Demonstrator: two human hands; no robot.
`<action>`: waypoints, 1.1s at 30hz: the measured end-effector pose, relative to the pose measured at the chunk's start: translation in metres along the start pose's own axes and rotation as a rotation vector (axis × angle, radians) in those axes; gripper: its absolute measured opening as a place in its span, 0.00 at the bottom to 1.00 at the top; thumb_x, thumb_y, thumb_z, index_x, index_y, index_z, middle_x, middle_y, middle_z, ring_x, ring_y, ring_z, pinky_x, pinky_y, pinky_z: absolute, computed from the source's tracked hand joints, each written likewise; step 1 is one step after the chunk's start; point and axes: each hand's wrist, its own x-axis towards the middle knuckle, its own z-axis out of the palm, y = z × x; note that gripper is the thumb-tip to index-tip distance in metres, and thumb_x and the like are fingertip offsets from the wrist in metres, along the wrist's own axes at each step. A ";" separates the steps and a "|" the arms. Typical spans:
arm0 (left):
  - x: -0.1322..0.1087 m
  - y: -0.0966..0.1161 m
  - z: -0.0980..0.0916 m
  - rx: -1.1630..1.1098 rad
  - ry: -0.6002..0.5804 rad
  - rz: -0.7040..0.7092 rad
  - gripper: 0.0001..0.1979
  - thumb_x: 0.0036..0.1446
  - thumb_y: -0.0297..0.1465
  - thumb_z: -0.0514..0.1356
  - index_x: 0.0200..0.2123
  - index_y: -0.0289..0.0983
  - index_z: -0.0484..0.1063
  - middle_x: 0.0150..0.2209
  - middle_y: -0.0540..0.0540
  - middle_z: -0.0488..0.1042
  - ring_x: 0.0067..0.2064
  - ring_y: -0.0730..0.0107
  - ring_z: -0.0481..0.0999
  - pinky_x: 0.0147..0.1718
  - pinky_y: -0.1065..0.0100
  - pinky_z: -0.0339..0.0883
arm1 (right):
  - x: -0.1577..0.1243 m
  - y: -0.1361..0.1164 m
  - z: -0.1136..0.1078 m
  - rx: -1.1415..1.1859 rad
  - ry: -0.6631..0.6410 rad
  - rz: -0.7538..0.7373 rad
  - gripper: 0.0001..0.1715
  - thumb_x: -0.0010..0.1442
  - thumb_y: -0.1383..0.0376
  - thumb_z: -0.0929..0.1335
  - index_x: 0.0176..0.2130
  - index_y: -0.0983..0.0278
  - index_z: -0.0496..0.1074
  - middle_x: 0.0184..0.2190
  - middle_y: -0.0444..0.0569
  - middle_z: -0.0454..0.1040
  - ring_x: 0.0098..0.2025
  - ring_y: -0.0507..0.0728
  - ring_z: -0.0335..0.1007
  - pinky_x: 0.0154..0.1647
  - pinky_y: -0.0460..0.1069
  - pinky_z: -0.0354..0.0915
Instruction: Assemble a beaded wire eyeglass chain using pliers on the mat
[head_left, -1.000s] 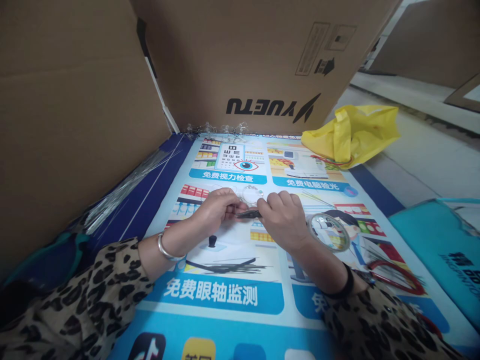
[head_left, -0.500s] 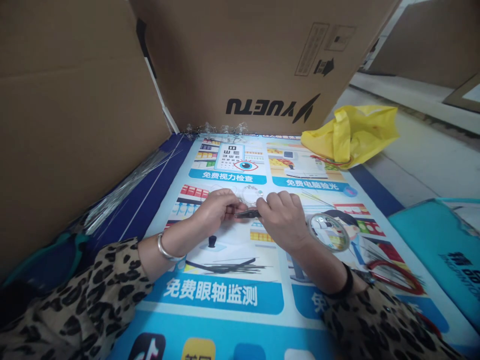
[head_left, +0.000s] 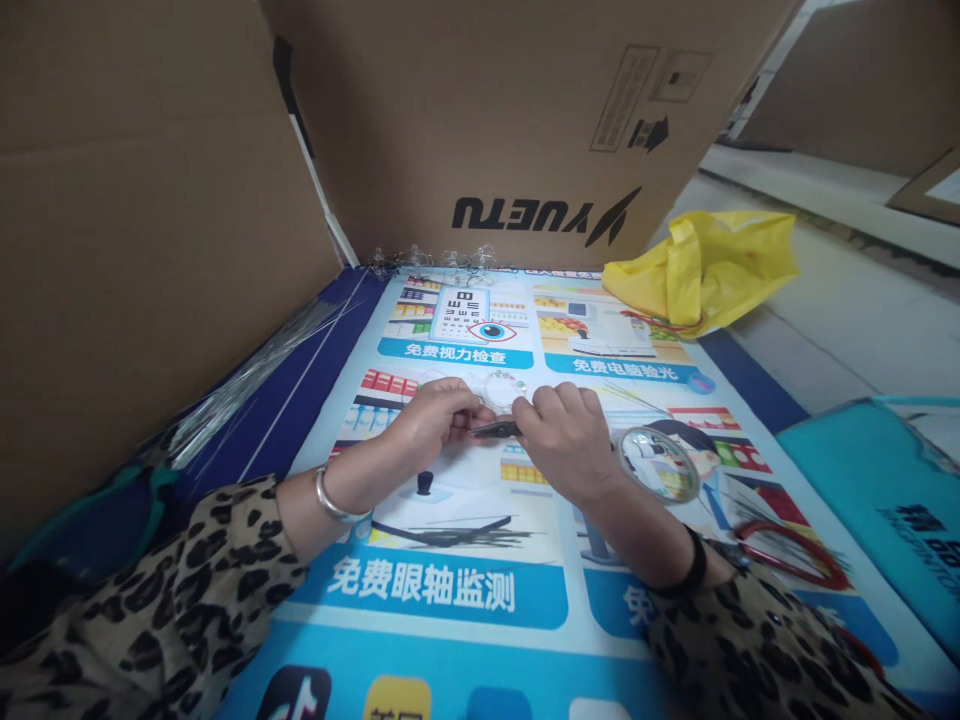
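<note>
My right hand (head_left: 566, 435) is closed around dark pliers (head_left: 496, 430), whose narrow jaws point left at my left fingertips. The handles are covered by the palm. With thumb and fingers pinched together, my left hand (head_left: 439, 415) meets the tip of the jaws; whatever it grips there is too small to make out. Just behind the fingertips, a ring of clear beads (head_left: 504, 388) shows between the two hands. Nearer to me, dark thin wires (head_left: 465, 535) lie loose on the printed poster (head_left: 495, 640).
Beside my right forearm lies a roll of clear tape (head_left: 658, 463), with a red-handled tool (head_left: 791, 553) closer in. A yellow bag (head_left: 697, 270) and a teal bag (head_left: 877, 500) are at right. Cardboard (head_left: 480, 110) walls the back. Clear wire pieces (head_left: 435, 262) and silvery strands (head_left: 232, 390) lie left.
The pliers' jaws have shifted very slightly at the left fingertips. Both hands otherwise hold the same place, and nothing else has moved.
</note>
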 end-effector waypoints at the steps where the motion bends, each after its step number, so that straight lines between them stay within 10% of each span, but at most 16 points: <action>1: 0.000 0.000 0.000 0.001 -0.001 0.000 0.06 0.42 0.23 0.58 0.20 0.35 0.61 0.21 0.46 0.73 0.22 0.72 0.72 0.22 0.70 0.67 | 0.000 0.000 0.000 0.000 -0.001 0.000 0.08 0.56 0.67 0.63 0.26 0.62 0.66 0.23 0.48 0.63 0.31 0.56 0.48 0.32 0.52 0.41; 33: 0.001 -0.002 -0.001 0.139 0.028 0.026 0.08 0.44 0.26 0.59 0.21 0.36 0.60 0.23 0.47 0.74 0.24 0.75 0.72 0.22 0.73 0.59 | -0.004 -0.002 0.005 0.056 -0.085 0.005 0.14 0.60 0.68 0.59 0.25 0.63 0.66 0.23 0.48 0.66 0.30 0.56 0.53 0.31 0.52 0.42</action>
